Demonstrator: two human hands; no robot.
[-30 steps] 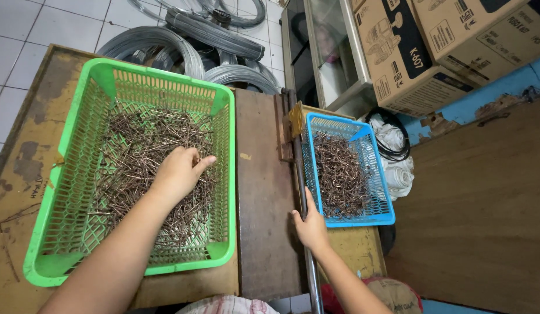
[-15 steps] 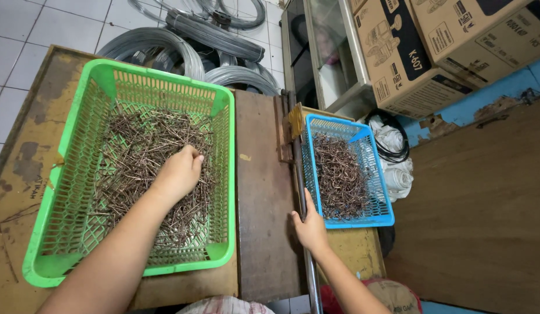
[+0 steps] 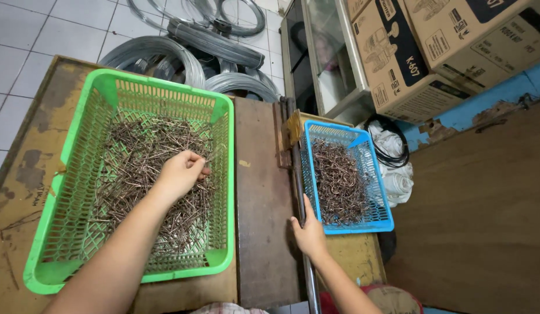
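A green mesh basket (image 3: 78, 157) on a worn wooden table holds a loose heap of short rusty wire pieces (image 3: 136, 157). My left hand (image 3: 180, 173) is inside it, fingers curled around a few of the pieces near the right side of the heap. To the right, a smaller blue mesh basket (image 3: 374, 200) holds a pile of bent brown wire pieces (image 3: 338, 180). My right hand (image 3: 309, 231) rests on a metal bar (image 3: 300, 192) by the blue basket's near left corner, thumb up against it.
Coils of grey wire (image 3: 165, 58) lie on the tiled floor beyond the table. Cardboard boxes (image 3: 432, 52) and a glass cabinet (image 3: 316, 52) stand at the back right. White cloth and a black cable (image 3: 392, 151) lie beside the blue basket. A wooden panel (image 3: 485, 221) fills the right.
My left hand went from spread flat on the wire pieces to curled shut around a few of them. My right hand has stayed on the bar.
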